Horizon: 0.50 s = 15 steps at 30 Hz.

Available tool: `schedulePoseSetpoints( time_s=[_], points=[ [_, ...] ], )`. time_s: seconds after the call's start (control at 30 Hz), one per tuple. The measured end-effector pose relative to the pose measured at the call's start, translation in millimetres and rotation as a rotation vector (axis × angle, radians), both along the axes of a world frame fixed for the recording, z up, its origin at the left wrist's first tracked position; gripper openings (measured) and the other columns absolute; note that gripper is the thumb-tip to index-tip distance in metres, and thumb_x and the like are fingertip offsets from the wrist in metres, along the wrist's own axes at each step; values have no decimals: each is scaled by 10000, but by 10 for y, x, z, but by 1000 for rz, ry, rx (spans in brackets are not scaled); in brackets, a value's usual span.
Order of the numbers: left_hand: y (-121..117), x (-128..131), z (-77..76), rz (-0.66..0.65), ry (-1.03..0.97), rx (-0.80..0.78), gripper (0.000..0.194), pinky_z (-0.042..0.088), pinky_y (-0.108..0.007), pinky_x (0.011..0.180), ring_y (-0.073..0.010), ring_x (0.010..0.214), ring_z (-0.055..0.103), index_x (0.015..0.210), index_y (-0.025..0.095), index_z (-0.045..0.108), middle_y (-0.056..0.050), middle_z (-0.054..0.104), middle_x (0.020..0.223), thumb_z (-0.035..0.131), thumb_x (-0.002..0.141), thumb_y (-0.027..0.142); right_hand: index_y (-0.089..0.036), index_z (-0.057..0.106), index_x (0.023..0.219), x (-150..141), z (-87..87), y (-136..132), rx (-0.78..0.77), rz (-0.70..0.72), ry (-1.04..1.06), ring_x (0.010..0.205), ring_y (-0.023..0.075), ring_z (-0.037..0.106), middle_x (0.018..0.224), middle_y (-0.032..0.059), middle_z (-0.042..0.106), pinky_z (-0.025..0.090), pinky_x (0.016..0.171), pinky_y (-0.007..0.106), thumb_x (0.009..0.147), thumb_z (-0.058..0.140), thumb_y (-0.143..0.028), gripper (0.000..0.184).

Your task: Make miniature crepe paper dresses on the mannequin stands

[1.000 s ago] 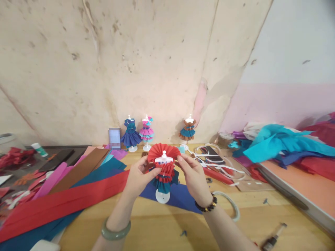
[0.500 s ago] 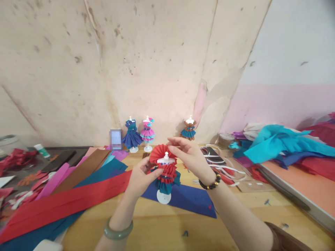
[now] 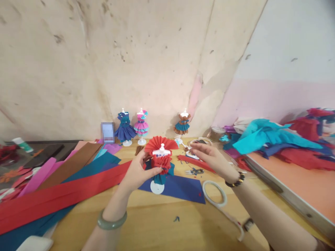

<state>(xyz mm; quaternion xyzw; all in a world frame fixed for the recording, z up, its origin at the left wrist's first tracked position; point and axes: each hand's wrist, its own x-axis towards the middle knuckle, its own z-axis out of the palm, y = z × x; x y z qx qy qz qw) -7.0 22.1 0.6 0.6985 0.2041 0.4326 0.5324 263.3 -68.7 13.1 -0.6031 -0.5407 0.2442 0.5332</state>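
Note:
My left hand (image 3: 141, 170) is closed around a small white mannequin (image 3: 162, 149) dressed in a ruffled red paper bodice (image 3: 161, 163) and a teal skirt (image 3: 159, 179). A pleated red paper fan (image 3: 161, 142) rises behind its neck, and its round white base (image 3: 157, 187) shows below. My right hand (image 3: 209, 157) is apart from the mannequin, off to its right, fingers stretched out with nothing visible in them. Under and beside those fingers lie white rings of tape and a red paper strip (image 3: 195, 162). Thread snips (image 3: 195, 171) lie nearer to me.
Dressed mannequins in navy (image 3: 126, 127), pink (image 3: 141, 126) and brown (image 3: 182, 123) stand by the wall. A white tape roll (image 3: 214, 194) and a blue paper strip (image 3: 180, 188) lie on the wooden table. Long paper strips (image 3: 65, 195) cover the left; crumpled paper (image 3: 274, 139) piles up right.
My right hand has left the red fan and moved to the right, over the tape and paper. My left hand still holds the mannequin. The view has shifted slightly.

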Motion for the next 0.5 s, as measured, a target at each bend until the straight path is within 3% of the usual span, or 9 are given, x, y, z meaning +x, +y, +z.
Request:
schedulePoseSetpoints(
  time_s=[0.13,0.23,0.33,0.5],
  points=[
    [15,37,-48,34,57,-32,514,486,-371,889,-271,1036,632,1039,166,597,-115,686,1073,836,612,324,-207,750,932,474,-551,-203,-106,-44,-316,790,265,685,908,75,749,531,728,419,757,678,-330,225],
    [23,59,-67,35,76,-39,481,483,-366,893,-269,1033,633,1023,163,601,-117,687,1084,820,634,341,-224,750,915,668,-891,-315,-156,-101,-530,827,287,690,919,79,750,526,751,447,780,615,-284,201],
    [31,85,-67,32,76,-54,482,474,-375,912,-272,1049,626,1041,158,611,-117,685,1110,806,649,361,-202,744,957,706,-1109,-333,-170,-112,-585,904,309,685,973,112,743,508,823,473,770,584,-224,247],
    [77,143,-54,5,9,-99,508,457,-402,949,-284,1078,614,1066,160,621,-110,679,1141,805,646,379,-140,658,1160,629,-1298,-207,-219,16,-839,1037,245,654,1154,146,684,490,926,395,827,409,-102,418]
  ],
)
